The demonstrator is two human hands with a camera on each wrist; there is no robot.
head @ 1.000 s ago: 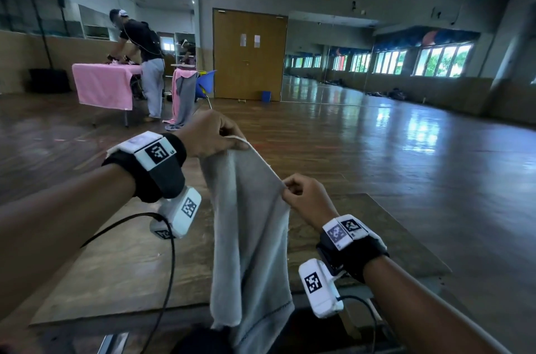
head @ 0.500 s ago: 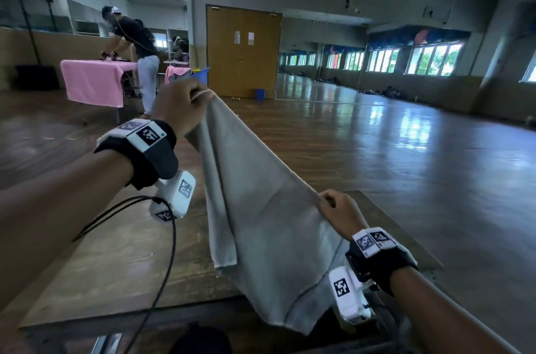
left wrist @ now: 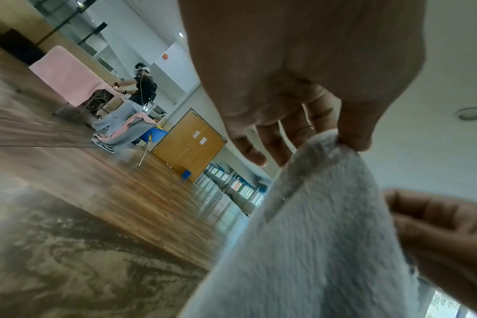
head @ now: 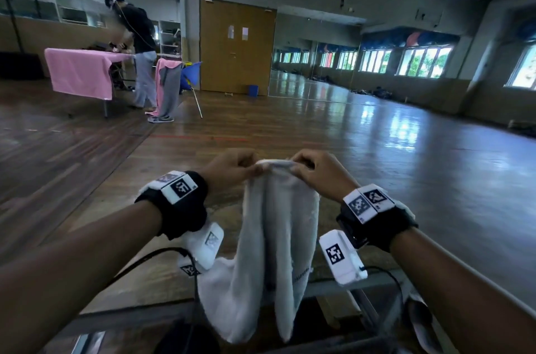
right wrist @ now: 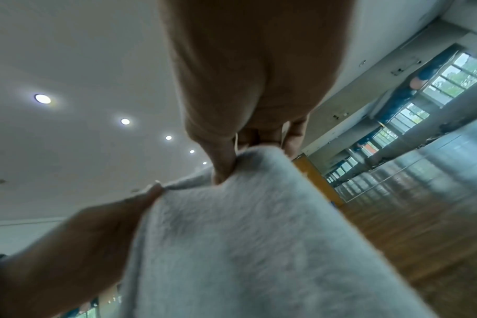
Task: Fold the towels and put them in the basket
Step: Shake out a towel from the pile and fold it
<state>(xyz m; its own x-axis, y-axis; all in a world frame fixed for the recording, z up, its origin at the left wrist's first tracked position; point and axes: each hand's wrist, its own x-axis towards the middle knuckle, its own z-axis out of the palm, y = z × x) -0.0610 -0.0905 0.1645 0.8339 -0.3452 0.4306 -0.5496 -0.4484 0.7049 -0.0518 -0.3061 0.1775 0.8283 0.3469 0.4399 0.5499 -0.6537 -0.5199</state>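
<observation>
A pale grey towel (head: 275, 240) hangs doubled over in front of me, above the wooden table (head: 139, 275). My left hand (head: 232, 169) pinches its top edge on the left. Close beside it, my right hand (head: 316, 172) pinches the same edge on the right. In the left wrist view the towel (left wrist: 313, 236) is nipped between thumb and fingers (left wrist: 351, 133). In the right wrist view the towel (right wrist: 253, 236) is held at its top by the thumb (right wrist: 223, 163), and the left hand (right wrist: 82, 232) grips it at lower left. No basket is in view.
A dark object (head: 185, 339) lies below the table's near edge. Far left, another person (head: 136, 43) works at a table with a pink cloth (head: 78, 72). A blue chair (head: 188, 78) draped with towels stands nearby. Wide wooden floor (head: 348, 136) stretches ahead.
My hands were apart with the towel spread slantwise between them. The right hand has risen and both hands have come together, so the towel now hangs folded in half.
</observation>
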